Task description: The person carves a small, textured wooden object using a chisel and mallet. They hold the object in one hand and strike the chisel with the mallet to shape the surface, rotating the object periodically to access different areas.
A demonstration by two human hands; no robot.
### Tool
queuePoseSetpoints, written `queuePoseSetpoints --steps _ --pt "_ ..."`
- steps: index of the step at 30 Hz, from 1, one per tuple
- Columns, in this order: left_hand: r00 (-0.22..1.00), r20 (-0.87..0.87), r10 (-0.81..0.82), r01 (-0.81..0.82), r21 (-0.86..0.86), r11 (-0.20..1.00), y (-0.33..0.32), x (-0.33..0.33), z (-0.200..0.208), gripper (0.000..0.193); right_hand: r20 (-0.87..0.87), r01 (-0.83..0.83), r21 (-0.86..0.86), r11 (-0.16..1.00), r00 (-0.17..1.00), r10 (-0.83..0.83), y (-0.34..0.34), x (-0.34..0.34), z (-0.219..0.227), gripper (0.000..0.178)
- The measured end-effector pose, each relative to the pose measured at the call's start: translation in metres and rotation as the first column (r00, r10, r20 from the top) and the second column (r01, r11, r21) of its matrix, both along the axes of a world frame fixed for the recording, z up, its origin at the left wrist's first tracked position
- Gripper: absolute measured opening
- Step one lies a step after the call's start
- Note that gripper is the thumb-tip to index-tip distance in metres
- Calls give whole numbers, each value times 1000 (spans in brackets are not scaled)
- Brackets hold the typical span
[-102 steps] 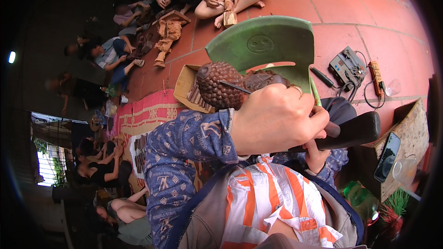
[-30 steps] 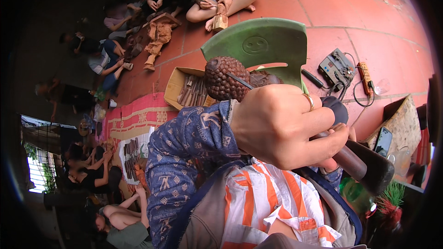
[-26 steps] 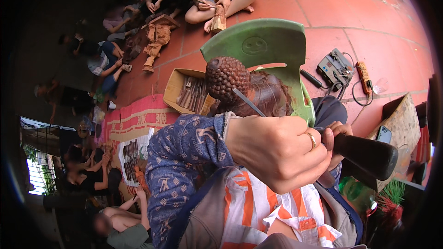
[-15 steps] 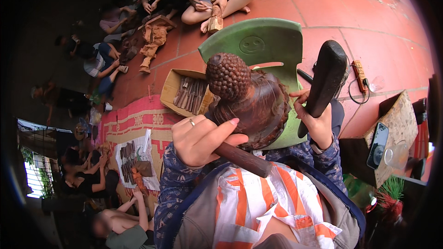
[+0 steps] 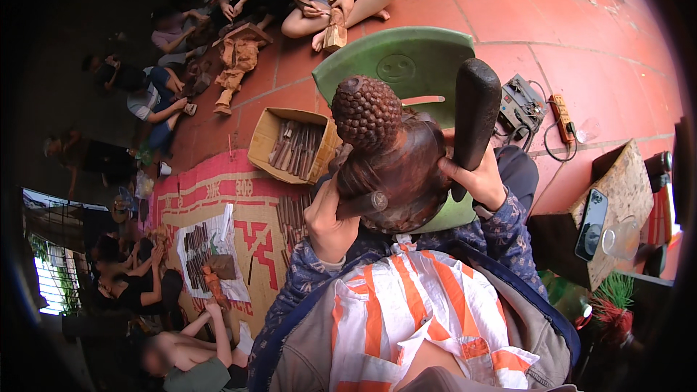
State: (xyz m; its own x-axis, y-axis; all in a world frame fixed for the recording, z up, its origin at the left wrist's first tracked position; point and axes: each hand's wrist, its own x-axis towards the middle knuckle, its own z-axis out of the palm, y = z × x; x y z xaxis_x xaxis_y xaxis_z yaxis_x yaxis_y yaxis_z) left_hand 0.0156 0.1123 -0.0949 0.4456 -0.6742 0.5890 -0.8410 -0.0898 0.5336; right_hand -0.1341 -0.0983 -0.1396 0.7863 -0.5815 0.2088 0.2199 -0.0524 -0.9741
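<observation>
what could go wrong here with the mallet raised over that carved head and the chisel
1. The right hand holds the dark wooden mallet raised beside the brown carved wooden head; a misaimed blow could hit the left hand gripping the wooden-handled chisel.
2. The carving seems to rest on the lap against the green plastic chair, not clamped, so it might shift.
3. A glancing strike could slip the chisel and gouge the knobbed top.

The right hand has swung the mallet from low at the right to upright beside the carved head. The left hand, earlier raised covering the carving, now grips a chisel against its lower left.
</observation>
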Motion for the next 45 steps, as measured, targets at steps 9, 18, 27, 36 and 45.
queuePoseSetpoints --steps 9,18,27,36,45 --pt "999 35 0 0 0 1000 -2 8 -5 39 21 80 -65 995 997 -78 11 -4 3 42" --pt "984 29 -176 175 27 984 -9 60 -5 40 4 238 -131 962 971 -240 37 -6 17 35" --pt "819 318 -477 496 24 868 -19 50 92 61 107 473 -87 877 879 -464 34 -49 -9 22" --pt "248 596 -763 800 318 509 -96 -26 96 16 433 607 -336 720 779 -454 29 -66 -15 43" --pt "211 569 -795 762 413 498 -105 -7 100 21 385 557 -562 611 830 -403 26 -62 -8 36"
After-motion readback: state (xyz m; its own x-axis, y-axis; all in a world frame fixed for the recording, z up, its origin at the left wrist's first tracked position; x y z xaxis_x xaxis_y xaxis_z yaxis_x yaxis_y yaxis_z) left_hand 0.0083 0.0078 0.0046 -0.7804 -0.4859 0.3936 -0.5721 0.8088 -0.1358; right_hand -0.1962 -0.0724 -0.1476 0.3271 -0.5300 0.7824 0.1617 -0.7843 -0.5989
